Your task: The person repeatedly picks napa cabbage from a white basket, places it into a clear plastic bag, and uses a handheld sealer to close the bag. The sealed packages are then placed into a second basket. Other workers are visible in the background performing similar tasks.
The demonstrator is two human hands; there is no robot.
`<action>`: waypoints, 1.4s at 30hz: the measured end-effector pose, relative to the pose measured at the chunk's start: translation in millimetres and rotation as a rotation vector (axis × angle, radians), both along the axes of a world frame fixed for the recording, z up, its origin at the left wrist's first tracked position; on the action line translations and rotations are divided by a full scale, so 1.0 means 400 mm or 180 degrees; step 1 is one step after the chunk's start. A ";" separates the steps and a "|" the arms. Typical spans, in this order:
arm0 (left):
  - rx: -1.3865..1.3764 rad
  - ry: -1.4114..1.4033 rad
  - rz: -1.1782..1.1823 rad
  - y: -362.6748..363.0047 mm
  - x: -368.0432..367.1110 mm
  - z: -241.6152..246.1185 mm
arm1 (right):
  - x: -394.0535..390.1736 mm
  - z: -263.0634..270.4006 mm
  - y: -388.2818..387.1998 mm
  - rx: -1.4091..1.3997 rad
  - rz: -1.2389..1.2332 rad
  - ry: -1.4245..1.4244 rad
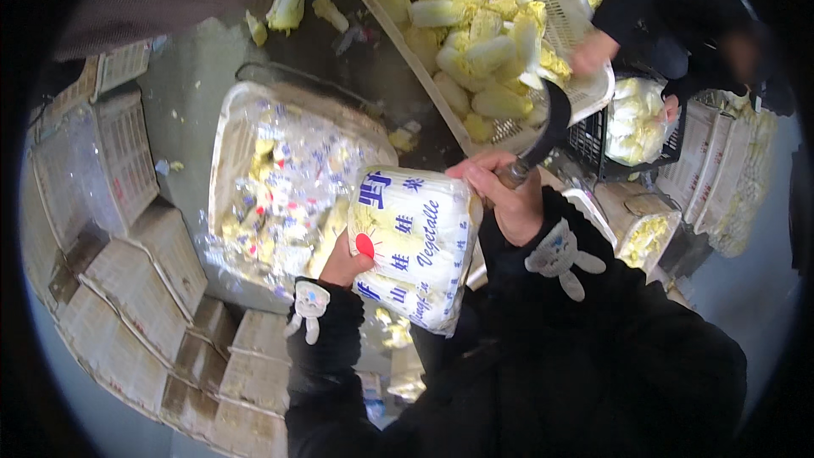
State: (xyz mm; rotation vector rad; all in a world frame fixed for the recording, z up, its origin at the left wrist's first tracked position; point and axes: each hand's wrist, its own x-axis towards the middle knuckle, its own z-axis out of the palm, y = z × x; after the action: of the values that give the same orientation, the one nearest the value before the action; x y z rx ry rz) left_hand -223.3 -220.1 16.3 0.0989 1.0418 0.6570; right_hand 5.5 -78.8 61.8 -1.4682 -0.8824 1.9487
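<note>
My left hand grips the left side of a filled clear plastic bag of pale baby napa cabbages, printed with blue writing and a red sun. In my right hand is a sickle knife with a wooden handle; its dark curved blade points up and away from the bag. My right fingers are also at the bag's upper right corner; whether they pinch it I cannot tell. Behind the bag, a white plastic crate holds several similar printed bags. Beyond, a large white crate is heaped with loose trimmed cabbages.
A co-worker's hand reaches over the large crate's right end. Their other hand touches a bagged cabbage pack in a black crate. Stacked white crates line the left. Cabbage scraps litter the wet floor.
</note>
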 end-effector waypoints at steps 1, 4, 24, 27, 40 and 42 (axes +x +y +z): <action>-0.0092 0.0222 -0.0285 -0.020 0.008 0.030 | 0.023 0.038 -0.022 -0.0251 0.0060 -0.0046; -0.0022 0.0069 -0.0524 -0.053 0.049 0.126 | 0.089 0.131 -0.057 -0.0236 0.0064 0.0177; 0.0538 -0.1182 -0.0945 0.301 0.171 0.175 | 0.125 -0.263 0.347 0.0905 -0.0223 -0.1379; 0.0463 -0.0799 -0.0565 0.241 0.090 0.152 | -0.011 -0.392 0.159 0.0773 -0.0572 -0.0991; 0.0250 0.1372 0.0377 0.197 -0.040 -0.081 | 0.016 -0.298 0.063 0.0005 0.1295 0.0843; 0.0512 0.1247 0.0186 0.255 0.014 -0.148 | 0.046 -0.326 0.117 -0.0750 0.0520 0.0684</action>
State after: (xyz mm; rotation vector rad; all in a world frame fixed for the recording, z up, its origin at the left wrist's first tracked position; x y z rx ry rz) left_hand -217.6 -118.0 -43.0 0.3493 1.3702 0.7932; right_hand 24.0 -32.0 -68.5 -1.3122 -0.7152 2.3480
